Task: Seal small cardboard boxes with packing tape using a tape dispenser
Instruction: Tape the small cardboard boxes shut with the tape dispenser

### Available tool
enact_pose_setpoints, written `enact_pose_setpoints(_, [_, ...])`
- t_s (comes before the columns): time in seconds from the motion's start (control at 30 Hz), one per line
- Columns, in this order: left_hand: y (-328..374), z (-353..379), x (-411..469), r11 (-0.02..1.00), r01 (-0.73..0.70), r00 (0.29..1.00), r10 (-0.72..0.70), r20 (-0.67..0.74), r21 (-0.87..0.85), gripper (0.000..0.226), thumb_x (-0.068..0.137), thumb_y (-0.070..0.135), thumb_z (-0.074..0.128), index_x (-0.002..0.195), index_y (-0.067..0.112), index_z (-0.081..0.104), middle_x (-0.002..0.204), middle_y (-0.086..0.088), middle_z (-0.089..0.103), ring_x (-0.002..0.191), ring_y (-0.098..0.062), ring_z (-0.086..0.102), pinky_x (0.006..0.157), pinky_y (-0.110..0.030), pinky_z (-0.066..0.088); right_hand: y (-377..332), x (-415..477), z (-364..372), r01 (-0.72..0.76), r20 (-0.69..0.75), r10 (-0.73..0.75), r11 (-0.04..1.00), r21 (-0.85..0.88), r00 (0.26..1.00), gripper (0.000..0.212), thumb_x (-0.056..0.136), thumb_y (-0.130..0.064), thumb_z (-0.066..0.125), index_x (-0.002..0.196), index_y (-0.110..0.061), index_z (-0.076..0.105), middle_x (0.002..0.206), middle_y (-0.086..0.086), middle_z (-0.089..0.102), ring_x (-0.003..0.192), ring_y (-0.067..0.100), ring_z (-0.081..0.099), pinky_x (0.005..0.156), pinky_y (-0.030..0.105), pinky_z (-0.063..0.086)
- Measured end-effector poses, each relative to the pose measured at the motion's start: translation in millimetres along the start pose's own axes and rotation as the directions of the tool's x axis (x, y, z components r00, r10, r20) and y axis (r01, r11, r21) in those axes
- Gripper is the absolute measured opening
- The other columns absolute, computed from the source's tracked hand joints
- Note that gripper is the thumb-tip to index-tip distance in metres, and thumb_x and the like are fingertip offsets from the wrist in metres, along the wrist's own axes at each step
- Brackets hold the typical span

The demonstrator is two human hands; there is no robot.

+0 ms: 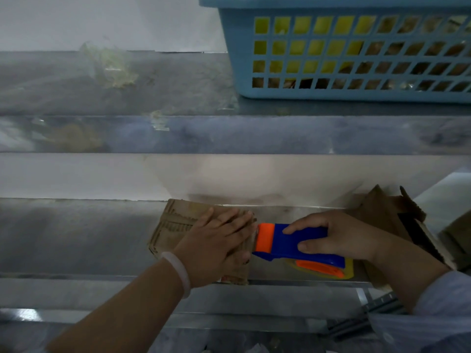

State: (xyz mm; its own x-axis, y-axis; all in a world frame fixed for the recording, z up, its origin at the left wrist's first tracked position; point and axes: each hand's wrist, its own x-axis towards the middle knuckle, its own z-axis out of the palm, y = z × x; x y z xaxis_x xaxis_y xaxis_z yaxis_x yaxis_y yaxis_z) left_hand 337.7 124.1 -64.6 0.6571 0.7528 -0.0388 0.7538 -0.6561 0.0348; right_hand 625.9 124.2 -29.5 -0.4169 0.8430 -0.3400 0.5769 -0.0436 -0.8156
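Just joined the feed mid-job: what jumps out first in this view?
The bright blue and orange tape dispenser, low and right of centre, gripped by the right hand with its orange end against a small cardboard box. The left hand lies flat on that box, pinning it to the metal surface. At top right, a light blue slotted basket sits on a higher shelf.

A dull steel table (76, 238) runs below a steel shelf (127, 85). A blue basket (237, 47) stands on the shelf against a pale wall (102, 21). The light is dim.
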Motion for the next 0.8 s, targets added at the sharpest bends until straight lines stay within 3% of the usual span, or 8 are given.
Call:
enact_pose_setpoints(0.23, [-7, 8, 7, 1.0, -0.013, 0.999, 0.012, 0.039, 0.021, 0.057, 0.094, 0.06, 0.006, 0.143, 0.042, -0.017, 0.154, 0.021, -0.016, 0.144, -0.005, -0.015, 0.119, -0.043, -0.004, 13, -19, -16, 0.007, -0.035, -0.004, 0.997, 0.083, 0.999, 0.039, 0.067, -0.044, 0.076, 0.105, -0.048, 0.07, 0.113, -0.017, 0.068, 0.097, 0.007, 0.067, 0.08, 0.028, 0.057])
enact_pose_setpoints(0.33, [-7, 8, 8, 1.0, -0.017, 0.999, 0.017, 0.05, -0.003, 0.055, 0.095, 0.059, 0.008, 0.142, 0.044, -0.017, 0.153, 0.023, -0.017, 0.144, -0.003, -0.016, 0.119, -0.043, -0.005, 11, -29, -29, 0.018, 0.007, -0.019, 0.997, 0.076, 1.0, 0.04, 0.066, -0.047, 0.075, 0.106, -0.051, 0.068, 0.111, -0.022, 0.067, 0.095, 0.006, 0.068, 0.074, 0.023, 0.056])
enact_pose_setpoints(0.53, [-8, 9, 9, 1.0, -0.01, 0.999, 0.011, 0.045, -0.023, 0.056, 0.092, 0.061, 0.003, 0.141, 0.046, -0.018, 0.154, 0.025, -0.016, 0.143, -0.002, -0.017, 0.119, -0.043, -0.003, 7, -36, -40, -0.063, 0.029, 0.063, 0.998, -0.001, 0.998, 0.039, 0.066, -0.051, 0.075, 0.104, -0.054, 0.067, 0.107, -0.022, 0.068, 0.093, 0.003, 0.068, 0.075, 0.023, 0.056])
enact_pose_setpoints(0.7, [-9, 9, 8, 1.0, -0.012, 0.999, 0.012, 0.051, -0.017, 0.057, 0.091, 0.061, 0.0, 0.143, 0.045, -0.018, 0.154, 0.023, -0.018, 0.143, -0.002, -0.019, 0.119, -0.042, -0.005, 4, -14, 8, -0.054, -0.079, 0.034, 0.965, -0.258, 0.996, 0.037, 0.073, -0.059, 0.071, 0.106, -0.068, 0.055, 0.109, -0.033, 0.059, 0.09, -0.009, 0.06, 0.075, 0.011, 0.051])
enact_pose_setpoints(0.8, [-9, 9, 8, 0.999, -0.01, 0.999, 0.012, 0.037, -0.038, 0.055, 0.092, 0.061, 0.001, 0.143, 0.046, -0.016, 0.154, 0.025, -0.016, 0.142, 0.0, -0.018, 0.119, -0.04, -0.007, 10, -5, 34, -0.047, -0.144, -0.065, 0.751, -0.659, 0.987, 0.044, 0.08, -0.061, 0.059, 0.124, -0.058, 0.05, 0.119, -0.024, 0.061, 0.097, -0.004, 0.059, 0.073, 0.013, 0.043])
